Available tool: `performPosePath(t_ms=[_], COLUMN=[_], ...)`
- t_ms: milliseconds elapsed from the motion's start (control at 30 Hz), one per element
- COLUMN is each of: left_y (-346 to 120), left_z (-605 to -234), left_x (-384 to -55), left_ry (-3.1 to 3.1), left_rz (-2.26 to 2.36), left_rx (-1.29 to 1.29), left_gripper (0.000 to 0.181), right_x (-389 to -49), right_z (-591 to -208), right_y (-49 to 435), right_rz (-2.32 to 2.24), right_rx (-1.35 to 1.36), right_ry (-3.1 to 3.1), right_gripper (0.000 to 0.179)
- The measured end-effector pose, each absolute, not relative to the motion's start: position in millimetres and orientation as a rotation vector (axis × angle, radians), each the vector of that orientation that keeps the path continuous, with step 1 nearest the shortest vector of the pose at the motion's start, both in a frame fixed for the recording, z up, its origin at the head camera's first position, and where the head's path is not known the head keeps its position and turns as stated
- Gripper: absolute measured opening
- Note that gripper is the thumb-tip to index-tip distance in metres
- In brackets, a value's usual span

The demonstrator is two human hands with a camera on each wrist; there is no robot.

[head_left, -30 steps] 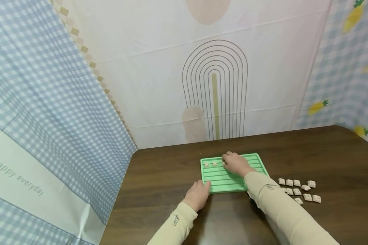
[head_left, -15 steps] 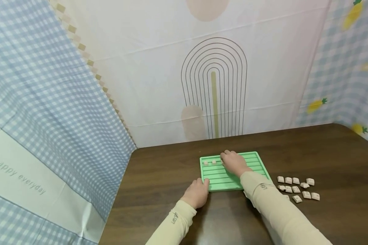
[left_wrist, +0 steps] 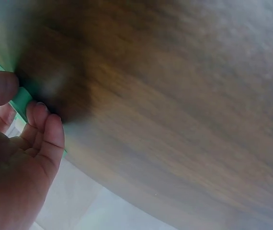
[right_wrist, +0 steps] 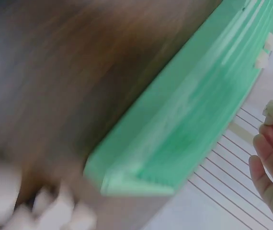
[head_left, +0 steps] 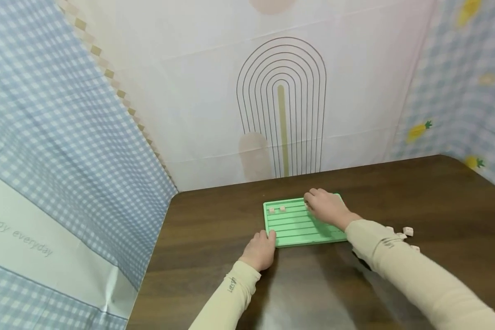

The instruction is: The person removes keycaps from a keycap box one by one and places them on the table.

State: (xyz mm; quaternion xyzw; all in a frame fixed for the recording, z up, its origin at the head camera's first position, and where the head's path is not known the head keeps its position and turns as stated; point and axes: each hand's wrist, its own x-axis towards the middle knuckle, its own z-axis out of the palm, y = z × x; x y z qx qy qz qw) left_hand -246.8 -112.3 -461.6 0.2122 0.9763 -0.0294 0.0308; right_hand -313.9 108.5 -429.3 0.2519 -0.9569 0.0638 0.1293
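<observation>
A light green ridged tray (head_left: 297, 227) lies on the brown table, with two small off-white keycaps (head_left: 277, 209) standing in its far row at the left. My left hand (head_left: 259, 250) grips the tray's near left corner; in the left wrist view the thumb (left_wrist: 0, 88) and curled fingers sit on either side of the green edge. Over the tray's far part, my right hand (head_left: 326, 208) pinches another keycap (right_wrist: 269, 112) between thumb and fingertips, to the right of the two in the row.
Several loose keycaps (head_left: 408, 231) lie on the table (head_left: 458, 197) right of the tray, partly hidden by my right sleeve (head_left: 396, 256). A patterned cloth (head_left: 206, 114) hangs behind the table, and a blue checked one (head_left: 78, 114) hangs on the left.
My right hand has moved right along the tray, carrying the keycap away from the two in the row. The left hand keeps its grip. The head view has tilted up slightly.
</observation>
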Motion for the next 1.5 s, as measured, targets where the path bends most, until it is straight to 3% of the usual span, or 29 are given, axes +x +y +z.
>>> performPosePath(t_ms=[333,567,733,900,1067,1233,1500], left_y=[-118,-120,-121,-119,-116,-112,-107], left_z=[-456,-455,-456,-456,-455,-452,-448], left_x=[-253,-251,-250,-250,-250,-250,-246], left_ry=[2.979,2.953,2.948,2.939,2.925,2.920,2.910], left_rz=[-0.065,0.011,0.029,0.030,0.027,0.009,0.013], left_rx=[0.579,0.508,0.506,0.512,0.534,0.546,0.543], left_gripper=[0.018,0.021,0.021,0.021,0.020,0.021,0.021], right_x=[-260,-223,-205,-195,-192,-190,-190], right_z=[-411,-429,-452,-469,-473,-465,-444], right_y=[174,223,247,258,262,263,259], right_rz=[0.156,0.151,0.050,0.018,0.009,0.006,0.047], right_rx=[0.763,0.613,0.661,0.694,0.691,0.651,0.586], right_ry=[-2.729,-2.797,-2.708,-2.610,-2.600,-2.654,-2.759], right_gripper=[0.011,0.011,0.019,0.024,0.010,0.021,0.018])
